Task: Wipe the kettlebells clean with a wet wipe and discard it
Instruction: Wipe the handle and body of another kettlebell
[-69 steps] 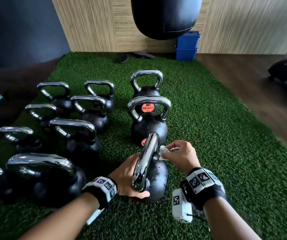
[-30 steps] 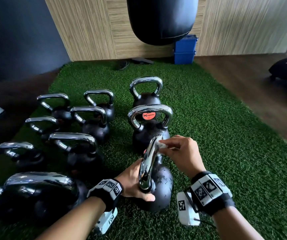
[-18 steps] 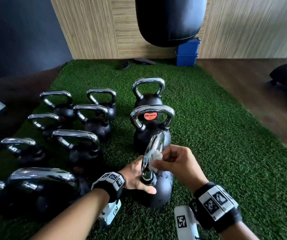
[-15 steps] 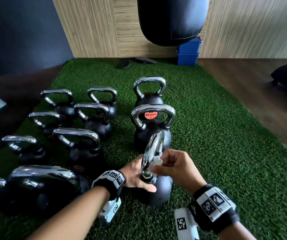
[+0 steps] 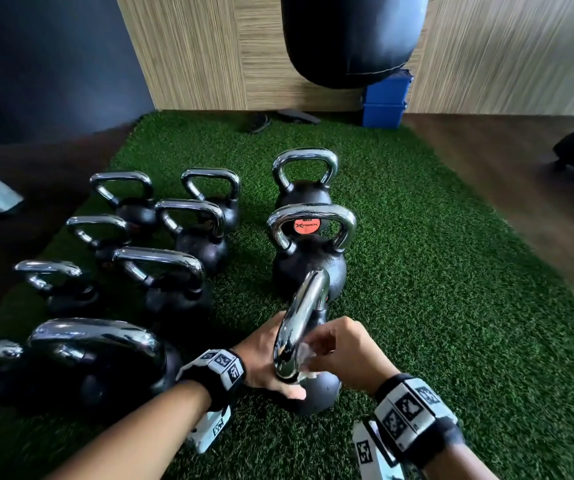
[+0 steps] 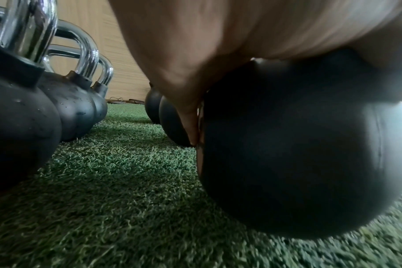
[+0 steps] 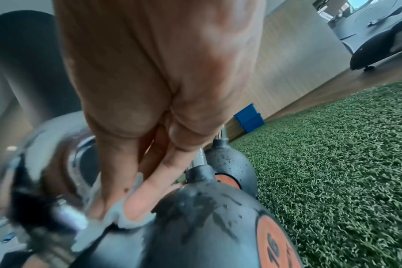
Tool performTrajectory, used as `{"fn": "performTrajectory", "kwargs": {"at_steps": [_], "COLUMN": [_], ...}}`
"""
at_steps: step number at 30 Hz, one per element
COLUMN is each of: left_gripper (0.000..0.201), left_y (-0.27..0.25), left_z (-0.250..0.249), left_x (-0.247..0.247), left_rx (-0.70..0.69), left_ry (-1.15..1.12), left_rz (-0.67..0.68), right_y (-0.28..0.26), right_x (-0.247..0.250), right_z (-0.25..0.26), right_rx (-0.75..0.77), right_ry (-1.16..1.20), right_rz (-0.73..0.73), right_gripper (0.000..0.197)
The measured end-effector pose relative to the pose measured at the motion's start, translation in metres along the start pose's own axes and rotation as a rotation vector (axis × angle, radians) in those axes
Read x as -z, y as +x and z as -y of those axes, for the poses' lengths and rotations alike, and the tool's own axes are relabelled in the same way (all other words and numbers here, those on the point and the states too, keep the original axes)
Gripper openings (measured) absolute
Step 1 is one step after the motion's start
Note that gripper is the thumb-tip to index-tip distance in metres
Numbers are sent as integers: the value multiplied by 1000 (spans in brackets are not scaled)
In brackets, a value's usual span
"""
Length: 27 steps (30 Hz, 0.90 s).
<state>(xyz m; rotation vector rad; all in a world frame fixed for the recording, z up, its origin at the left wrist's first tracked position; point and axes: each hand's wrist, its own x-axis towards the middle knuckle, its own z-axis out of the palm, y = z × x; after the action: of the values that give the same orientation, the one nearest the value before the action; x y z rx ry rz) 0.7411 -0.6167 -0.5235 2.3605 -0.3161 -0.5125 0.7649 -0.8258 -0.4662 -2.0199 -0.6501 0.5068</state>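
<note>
Chrome handle [image 5: 301,323] of nearest kettlebell [image 5: 316,393] runs roughly fore-aft from the person, arching up from the black ball; bell sits on green turf [image 5: 451,306], near edge, right-hand column, just in front of a second bell w/ orange label [image 5: 308,261]. R hand [image 5: 344,351]: fingers curled, pinching wet wipe [image 5: 304,358] against the near leg of the handle, low, where it meets the ball; R wrist view shows wipe [image 7: 124,215] bunched under fingertips [image 7: 140,201], touching both metal and ball top. L hand [image 5: 264,362]: laid on the ball's left side, fingers draped down over it w/ thumb across the near top, steadying; holds nothing else. L wrist view confirms palm [image 6: 195,54] on ball [image 6: 298,145]. Key relation: handle's long axis lies away from the person, wipe at its near base, so remaining stroke prob. goes up and forward along the arch or down onto the ball; R hand is the working one, L only braces. Est. progress: early, approx. ten other bells [image 5: 174,271] stand to the left, their state n/d. Droplets visible on ball. No bin seen in any view.
</note>
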Motion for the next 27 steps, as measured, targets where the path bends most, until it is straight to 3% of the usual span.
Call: {"fn": "performTrajectory", "kwargs": {"at_steps": [3, 4, 10, 16, 19, 22, 25, 27], "left_gripper": [126, 135, 147, 146, 148, 148, 148, 147], "left_y": [-5, -7, -9, -9, -12, -13, -12, -15], "left_z": [0, 0, 11, 10, 7, 5, 9, 8], "left_x": [-12, -14, -17, -17, -16, -15, -14, -15], "left_rx": [3, 0, -72, -131, -134, -75, -98, -114], "left_ry": [-75, -69, 7, 11, 28, 5, 34, 29], "left_rz": [-58, -79, -111, -136, -128, -99, -107, -100], "right_y": [4, 4, 4, 9, 6, 4, 7, 9], "right_x": [1, -1, 7, 4, 11, 9, 7, 7], "right_z": [0, 1, 9, 8, 5, -2, -10, -10], "right_rx": [10, 5, 14, -11, -51, -90, -117, -104], "right_ry": [-106, -121, 98, 147, 281, 533, 890, 972], "right_rz": [109, 156, 317, 352, 428, 417, 380, 427], "right_gripper": [46, 52, 39, 21, 26, 6, 22, 21]}}
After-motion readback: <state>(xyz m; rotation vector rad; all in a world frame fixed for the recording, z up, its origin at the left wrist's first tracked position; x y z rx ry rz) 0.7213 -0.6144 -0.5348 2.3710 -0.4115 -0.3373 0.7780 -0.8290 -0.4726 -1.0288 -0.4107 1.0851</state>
